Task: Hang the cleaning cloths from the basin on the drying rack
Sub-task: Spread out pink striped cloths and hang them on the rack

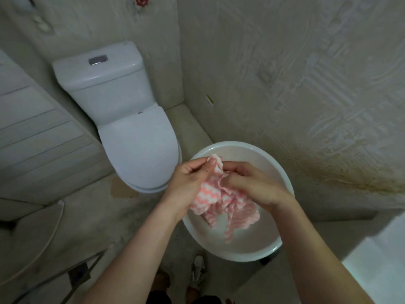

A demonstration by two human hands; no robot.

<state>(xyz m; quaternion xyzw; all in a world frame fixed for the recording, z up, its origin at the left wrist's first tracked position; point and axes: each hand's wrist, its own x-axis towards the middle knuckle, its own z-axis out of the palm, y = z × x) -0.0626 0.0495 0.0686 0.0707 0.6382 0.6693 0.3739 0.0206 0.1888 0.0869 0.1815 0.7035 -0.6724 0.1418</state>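
Note:
A pink-and-white zigzag cleaning cloth (221, 202) hangs crumpled above the white round basin (282, 172). My left hand (188, 183) pinches its upper edge between thumb and fingers. My right hand (256, 183) grips the cloth's middle with curled fingers, close beside the left. The cloth's lower folds dangle into the basin, whose pale inside holds nothing else that I can see. No drying rack is clearly in view.
A white toilet (122, 110) with its lid down stands left of the basin. Rough plaster wall (306, 84) rises behind and to the right. A metal frame (83, 270) lies on the floor at lower left. My shoes (197, 273) are below the basin.

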